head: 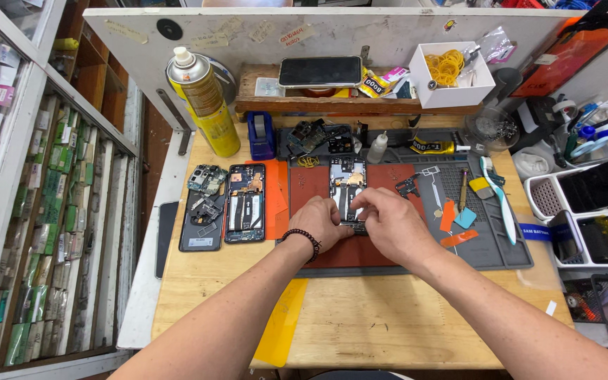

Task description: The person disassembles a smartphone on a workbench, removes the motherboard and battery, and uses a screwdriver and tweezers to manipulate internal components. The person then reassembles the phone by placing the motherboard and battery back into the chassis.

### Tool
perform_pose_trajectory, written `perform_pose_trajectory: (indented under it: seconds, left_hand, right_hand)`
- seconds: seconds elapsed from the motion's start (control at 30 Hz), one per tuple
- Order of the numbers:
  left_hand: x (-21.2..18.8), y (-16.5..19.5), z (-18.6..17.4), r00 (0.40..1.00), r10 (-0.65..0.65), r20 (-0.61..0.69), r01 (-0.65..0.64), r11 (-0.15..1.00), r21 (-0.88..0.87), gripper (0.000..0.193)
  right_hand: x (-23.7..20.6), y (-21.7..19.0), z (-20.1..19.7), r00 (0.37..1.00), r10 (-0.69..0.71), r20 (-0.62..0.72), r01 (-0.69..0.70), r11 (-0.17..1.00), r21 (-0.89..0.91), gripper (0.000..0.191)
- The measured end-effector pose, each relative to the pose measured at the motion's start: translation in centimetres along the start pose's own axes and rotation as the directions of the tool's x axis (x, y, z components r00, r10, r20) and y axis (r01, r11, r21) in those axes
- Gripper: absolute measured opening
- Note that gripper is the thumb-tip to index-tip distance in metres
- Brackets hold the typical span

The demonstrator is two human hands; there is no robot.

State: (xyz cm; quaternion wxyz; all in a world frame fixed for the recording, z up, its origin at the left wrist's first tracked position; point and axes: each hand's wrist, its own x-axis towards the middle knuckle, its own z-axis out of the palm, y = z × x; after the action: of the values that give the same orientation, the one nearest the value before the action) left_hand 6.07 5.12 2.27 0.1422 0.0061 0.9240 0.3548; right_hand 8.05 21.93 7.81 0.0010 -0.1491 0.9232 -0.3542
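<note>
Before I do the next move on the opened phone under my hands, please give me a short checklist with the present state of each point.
1. Opened phone lies flat on the red mat: ok.
2. Left hand steadies its lower end: ok.
3. Right hand fingertips are on its lower edge: ok; what they pinch: cannot tell.
4. Second opened phone lies apart, left of the mat: ok.
5. Tweezers lie on the grey mat to the right: ok.
6. Spray can stands upright at the back left: ok.

My mat [381, 252] is red beside grey, the can [205, 104] yellow, the bands [445, 67] yellow, my bracelet [305, 238] dark-beaded, the toothbrush [499, 199] teal-white.
</note>
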Motion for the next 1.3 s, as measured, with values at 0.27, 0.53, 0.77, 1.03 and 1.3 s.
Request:
perform_pose_trajectory:
  seconds: [0.27,0.53,0.77,1.03,1.3]
  left_hand:
    - [-0.1,0.2,-0.3,0.999,-0.022,0.042,0.021,1.000,0.007,0.036]
    - [0.0,0.4,0.0,0.999,-0.018,0.033,0.018,1.000,0.006,0.037]
    - [0.1,0.0,0.3,1.000,0.005,-0.002,-0.005,1.000,0.004,0.036]
    - [-0.1,-0.1,0.4,1.000,0.005,-0.015,-0.005,1.000,-0.002,0.036]
    - [-0.2,0.4,0.0,1.000,-0.026,0.016,0.026,1.000,0.013,0.037]
  right_hand:
    - [-0.5,-0.6,0.0,0.997,-0.070,-0.025,0.067,0.992,-0.103,0.018]
    - [-0.5,-1.0,-0.6,1.000,0.024,0.008,-0.022,0.981,-0.194,0.015]
    - [-0.2,-1.0,-0.4,0.999,-0.031,0.029,0.037,0.976,-0.214,0.014]
    - [0.3,-0.2,-0.5,0.994,0.070,0.087,-0.062,0.994,-0.095,0.017]
    - [1.5,2.9,-1.3,0.975,0.186,0.124,-0.190,0.982,0.019,0.023]
